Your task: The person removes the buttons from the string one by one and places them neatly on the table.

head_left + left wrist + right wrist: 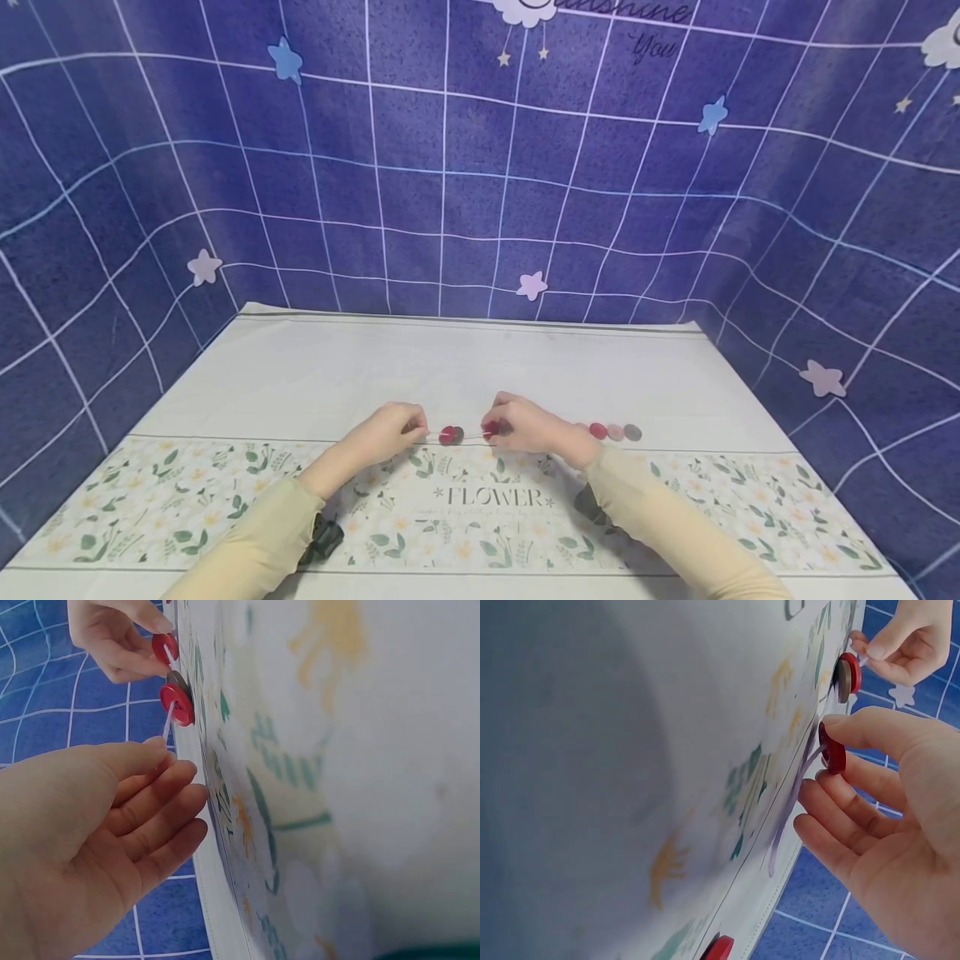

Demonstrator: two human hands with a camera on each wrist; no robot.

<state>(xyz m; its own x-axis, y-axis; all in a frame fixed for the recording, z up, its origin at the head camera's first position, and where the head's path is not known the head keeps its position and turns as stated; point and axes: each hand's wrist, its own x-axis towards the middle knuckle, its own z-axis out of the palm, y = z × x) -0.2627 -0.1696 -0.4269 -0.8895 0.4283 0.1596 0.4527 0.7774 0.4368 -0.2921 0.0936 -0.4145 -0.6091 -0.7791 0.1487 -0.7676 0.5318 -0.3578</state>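
A pale string runs through a red button and a grey-brown button pressed against it. My left hand pinches the string's end between thumb and forefinger, left of these two buttons. To their right, my right hand holds another red button by its edge between thumb and finger. The string passes through this button too, and its loose tail hangs down past the fingertips in the right wrist view. The remaining fingers of both hands are loosely bent.
Right of my right hand, a short row on the table holds a red button, a pink button and a grey button. A flower-printed band crosses the white tablecloth. Blue gridded cloth surrounds the table's back and sides.
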